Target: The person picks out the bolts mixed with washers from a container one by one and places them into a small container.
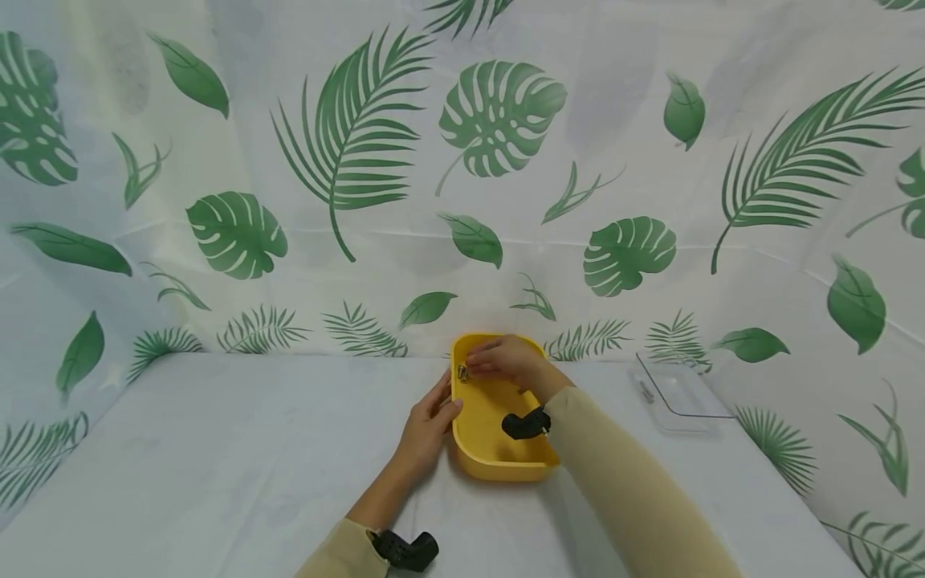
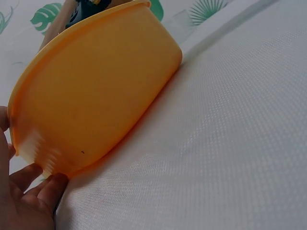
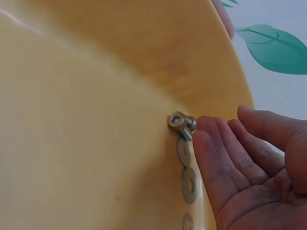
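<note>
A yellow plastic bin [image 1: 486, 417] stands on the white-covered table, its long side facing my left hand [image 1: 426, 425]. That hand grips the bin's left wall, with the thumb at the rim and the fingers against the outside, as the left wrist view shows. Inside the far left corner lie small metal screws [image 3: 180, 123], and several flat washers [image 3: 189, 184] line up along the wall's foot. My right hand [image 1: 509, 359] reaches into the bin, fingers extended and together. In the right wrist view its fingertips are right beside the screws, and the palm holds nothing.
At the right of the table sits a clear plastic box [image 1: 686, 395]. A white sheet with green leaf prints [image 1: 499, 120] hangs right behind the bin and along both sides. Black wrist cameras [image 1: 527, 423] are strapped to both forearms.
</note>
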{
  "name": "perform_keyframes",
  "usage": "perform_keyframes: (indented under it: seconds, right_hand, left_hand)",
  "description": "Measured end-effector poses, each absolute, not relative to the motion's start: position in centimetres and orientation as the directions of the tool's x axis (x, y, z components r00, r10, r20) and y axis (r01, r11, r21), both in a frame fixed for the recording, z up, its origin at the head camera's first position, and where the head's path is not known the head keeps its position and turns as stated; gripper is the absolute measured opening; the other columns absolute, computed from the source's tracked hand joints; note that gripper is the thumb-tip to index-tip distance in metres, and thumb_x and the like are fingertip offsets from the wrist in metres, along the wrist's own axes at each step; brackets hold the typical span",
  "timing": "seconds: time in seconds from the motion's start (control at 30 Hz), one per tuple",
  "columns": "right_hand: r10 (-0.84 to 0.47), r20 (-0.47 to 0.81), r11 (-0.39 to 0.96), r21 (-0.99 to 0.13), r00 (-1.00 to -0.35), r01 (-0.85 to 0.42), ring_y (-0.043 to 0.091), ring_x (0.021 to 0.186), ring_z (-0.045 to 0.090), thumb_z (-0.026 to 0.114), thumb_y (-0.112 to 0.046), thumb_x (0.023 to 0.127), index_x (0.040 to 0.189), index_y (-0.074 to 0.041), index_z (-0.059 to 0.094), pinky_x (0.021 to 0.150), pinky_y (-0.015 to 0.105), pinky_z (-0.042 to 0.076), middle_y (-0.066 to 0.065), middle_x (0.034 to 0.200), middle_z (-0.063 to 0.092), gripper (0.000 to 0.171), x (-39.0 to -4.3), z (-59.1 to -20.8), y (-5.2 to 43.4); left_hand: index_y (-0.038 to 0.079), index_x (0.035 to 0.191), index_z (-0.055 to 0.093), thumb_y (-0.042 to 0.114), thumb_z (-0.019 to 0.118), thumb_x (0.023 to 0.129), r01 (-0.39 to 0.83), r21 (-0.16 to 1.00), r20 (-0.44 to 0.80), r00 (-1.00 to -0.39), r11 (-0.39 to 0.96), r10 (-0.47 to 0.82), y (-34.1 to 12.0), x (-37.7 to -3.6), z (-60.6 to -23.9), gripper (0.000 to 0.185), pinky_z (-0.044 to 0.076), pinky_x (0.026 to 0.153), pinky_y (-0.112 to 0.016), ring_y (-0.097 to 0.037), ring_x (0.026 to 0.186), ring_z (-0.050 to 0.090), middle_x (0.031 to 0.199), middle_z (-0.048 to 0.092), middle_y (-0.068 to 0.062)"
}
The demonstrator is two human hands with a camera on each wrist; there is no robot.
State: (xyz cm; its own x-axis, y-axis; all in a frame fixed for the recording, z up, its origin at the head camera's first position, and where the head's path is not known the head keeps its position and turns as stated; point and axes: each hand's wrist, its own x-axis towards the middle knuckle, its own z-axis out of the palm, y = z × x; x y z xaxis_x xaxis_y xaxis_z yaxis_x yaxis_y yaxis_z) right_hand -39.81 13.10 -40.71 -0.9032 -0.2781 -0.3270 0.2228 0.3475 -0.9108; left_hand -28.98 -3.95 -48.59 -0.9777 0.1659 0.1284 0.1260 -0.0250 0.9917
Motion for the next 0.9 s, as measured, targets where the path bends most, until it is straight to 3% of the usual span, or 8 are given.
perform_keyframes:
  seconds: [0.23,0.9]
  right_hand:
    - [-0.276,-0.340,0.337,-0.910,-0.899,0.240,0.030,0.112,0.072,0.060,-0.010,0.101,0.126,0.007,0.066,0.102,0.039,0.056,0.023,0.125,0.070,0.031,-39.7,-41.7,13.0]
    - [-0.212,-0.366,0.324,-0.901,-0.906,0.288,0.022,0.097,0.076,0.061,-0.013,0.101,0.123,0.007,0.067,0.090,0.033,0.062,0.019,0.114,0.075,0.031,-39.9,-43.0,13.0]
  left_hand:
    - [0.018,0.161,0.028,0.020,0.049,0.106,0.128,0.991,0.133,-0.976,-0.041,0.173,-3.7,-29.0,-48.6,0.059,0.049,0.112,-0.043,-0.033,0.147,0.043,0.162,0.038,-0.016]
    - [0.018,0.161,0.026,0.020,0.049,0.106,0.129,0.991,0.134,-0.976,-0.039,0.172,-4.0,-29.2,-48.8,0.060,0.048,0.113,-0.041,-0.031,0.148,0.041,0.163,0.036,-0.013]
